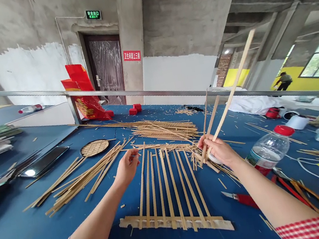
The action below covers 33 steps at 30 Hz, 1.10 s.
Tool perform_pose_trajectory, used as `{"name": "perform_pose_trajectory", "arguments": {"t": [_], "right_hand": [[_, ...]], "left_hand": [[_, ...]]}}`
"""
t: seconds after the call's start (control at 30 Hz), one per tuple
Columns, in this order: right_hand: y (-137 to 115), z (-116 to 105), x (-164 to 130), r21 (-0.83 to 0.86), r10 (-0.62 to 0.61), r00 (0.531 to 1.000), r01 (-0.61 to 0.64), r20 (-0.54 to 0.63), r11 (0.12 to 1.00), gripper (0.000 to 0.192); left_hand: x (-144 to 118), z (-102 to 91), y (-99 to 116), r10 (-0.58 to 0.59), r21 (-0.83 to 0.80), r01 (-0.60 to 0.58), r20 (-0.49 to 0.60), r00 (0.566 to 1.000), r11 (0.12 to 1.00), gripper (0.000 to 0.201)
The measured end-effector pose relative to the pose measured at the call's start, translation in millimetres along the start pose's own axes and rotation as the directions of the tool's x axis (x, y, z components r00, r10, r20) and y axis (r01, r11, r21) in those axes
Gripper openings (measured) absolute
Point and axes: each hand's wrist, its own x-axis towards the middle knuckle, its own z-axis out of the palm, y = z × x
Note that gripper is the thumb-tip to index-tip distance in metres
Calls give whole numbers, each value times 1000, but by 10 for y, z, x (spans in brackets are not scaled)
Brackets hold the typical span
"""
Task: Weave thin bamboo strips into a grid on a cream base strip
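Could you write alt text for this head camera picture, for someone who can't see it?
A right hand holds up long bamboo strips while the left hand pinches a thin one above a row of taped strips on a blue table.

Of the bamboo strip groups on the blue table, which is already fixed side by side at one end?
The row of upright strips between the hands, joined along a pale band at their near ends; the piles to the left and behind lie loose.

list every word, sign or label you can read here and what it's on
"安全出口 EXIT": green sign above the door.
"卫生间请上三楼": red sign on the pillar right of the door.
Red bag by the rail: yellow print, too blurred to read.
Water bottle label: too small to read.
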Motion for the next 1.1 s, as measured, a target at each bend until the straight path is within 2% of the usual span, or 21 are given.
{"name": "perform_pose_trajectory", "arguments": {"t": [0.07,0.1,0.17,0.2,0.23,0.33,0.4,0.47,0.57,0.73,0.93,1.1], "right_hand": [[-38,-14,169,-265,-5,1000,-1,-22,964,17],[-50,-9,266,-447,8,1000,-13,-13,894,20],[-48,37,464,-741,56,998,-21,22,671,24],[-29,79,559,-823,79,996,-14,38,568,24],[1,129,649,-866,96,994,-6,49,500,23],[146,302,883,-907,123,990,7,64,421,19],[258,401,1014,-927,147,987,10,70,374,20],[350,469,1129,-942,174,983,3,64,334,22],[420,517,1263,-959,201,979,-21,37,281,28],[368,557,1300,-976,166,986,-41,-5,214,54],[207,635,961,-967,112,985,102,131,234,45],[42,641,522,-942,77,969,209,236,262,43]], "left_hand": [[52,-92,4,4,55,0,-65,998,999,26],[84,-160,4,3,89,6,-108,994,996,26],[147,-333,4,-2,171,39,-212,977,985,27],[175,-435,5,-7,215,68,-271,962,974,27],[199,-541,5,-13,261,104,-330,944,960,27],[238,-850,-2,-45,387,245,-457,888,889,28],[244,-1004,-32,-89,463,330,-467,879,823,26],[245,-1090,-89,-165,538,391,-419,893,747,19],[246,-1081,-207,-309,635,428,-295,904,643,7],[276,-860,-387,-460,728,396,-125,879,560,21],[329,-673,-482,-480,735,401,-116,869,547,27],[321,-719,-431,-452,685,420,-148,880,595,28]]}}
